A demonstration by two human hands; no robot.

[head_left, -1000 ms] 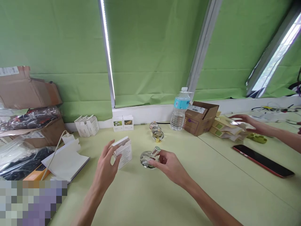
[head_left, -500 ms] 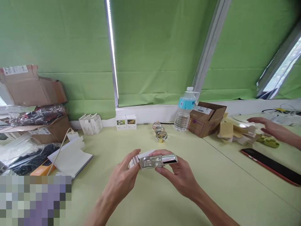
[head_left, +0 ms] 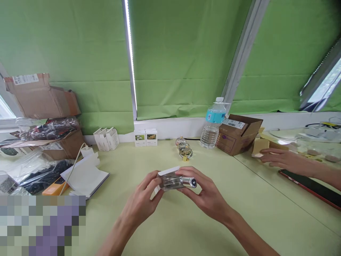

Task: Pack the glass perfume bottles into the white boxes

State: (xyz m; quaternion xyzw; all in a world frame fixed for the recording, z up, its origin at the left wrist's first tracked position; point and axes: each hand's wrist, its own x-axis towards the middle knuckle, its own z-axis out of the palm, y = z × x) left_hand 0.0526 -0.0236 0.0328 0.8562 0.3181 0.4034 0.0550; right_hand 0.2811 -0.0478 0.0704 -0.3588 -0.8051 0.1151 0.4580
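In front of me, over the table, I hold a clear glass bottle (head_left: 172, 182) with a shiny silver cap (head_left: 189, 182); it looks like a small perfume bottle. Its cap end points to the right and toward me. A small white box (head_left: 169, 171) is behind and around the bottle's left end, partly hidden by my fingers. My left hand (head_left: 144, 195) is closed on the box, its fingertips by the bottle's base. My right hand (head_left: 206, 193) grips the bottle near the cap, thumb below and fingers above. Whether the bottle's base is inside the box, I cannot tell.
Small white boxes (head_left: 146, 138), ring-shaped gold and silver items (head_left: 184, 151), a water bottle (head_left: 211, 126) and a cardboard box (head_left: 237, 137) line the back. At right, another person's hand (head_left: 287, 161) touches a cream carton beside a phone (head_left: 311, 186). Papers (head_left: 93, 177) lie left.
The bottle has turned so its cap end faces me more, and its base is closer against the white box. The other person's hand has moved left onto the cream carton. My view shifted slightly.
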